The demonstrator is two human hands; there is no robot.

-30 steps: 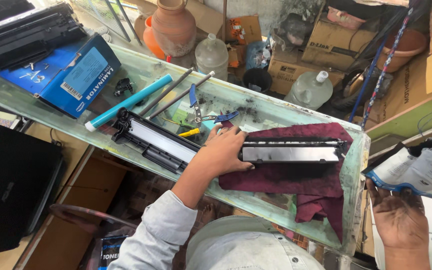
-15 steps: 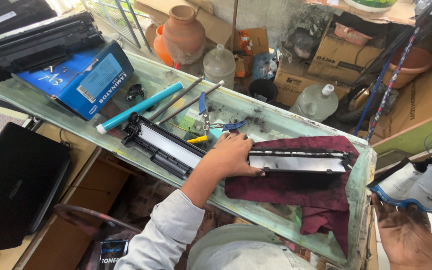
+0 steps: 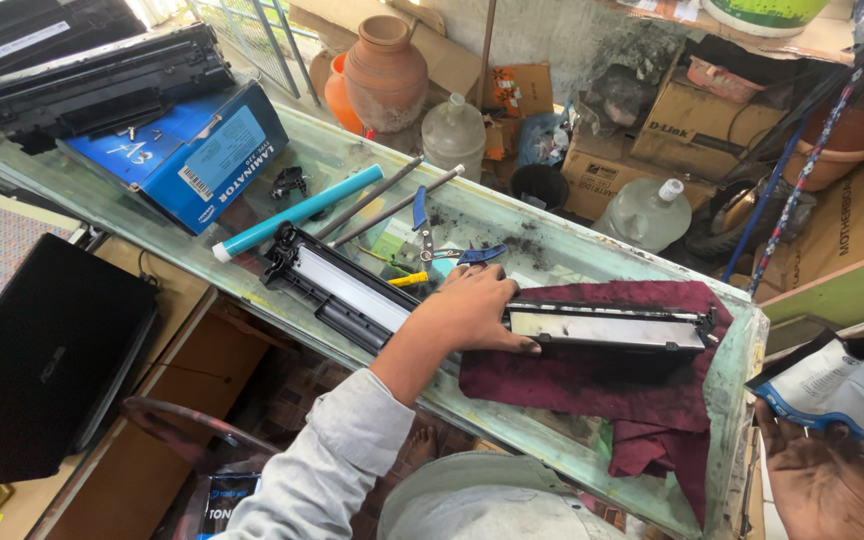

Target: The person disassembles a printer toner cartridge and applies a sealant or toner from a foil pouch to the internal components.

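Cluttered workshop, glass-topped counter (image 3: pixel 252 290) running from far left to near right, smeared with black powder. Left hand (image 3: pixel 477 315) lies flat on the left end of a long toner cartridge part (image 3: pixel 607 328), fingers (image 3: pixel 512 343) held together and pressed down on it, not gripping around it. That part sits on a maroon rag (image 3: pixel 642 390) near the right end of the counter, rag hanging over the near edge. Just left of the hand, a second black cartridge half (image 3: pixel 337 288) lies at an angle, touching or nearly touching the wrist area.

Right hand (image 3: pixel 822 480) is off the counter at bottom right, powder-stained, holding a white and blue plastic bag (image 3: pixel 842 385) from below; can't tell how the fingers are set, mostly hidden under the bag.

Farther back on the counter: a teal roller (image 3: pixel 297 213), two thin metal rods (image 3: pixel 392 200), blue-handled pliers (image 3: pixel 442 245), and a blue box (image 3: pixel 187 155) with a black cartridge (image 3: pixel 102 85) on top. A black laptop (image 3: pixel 37 360) sits on the lower desk at left. Clay pot (image 3: pixel 384 70) and clear plastic jugs (image 3: pixel 647 212) beyond the counter.
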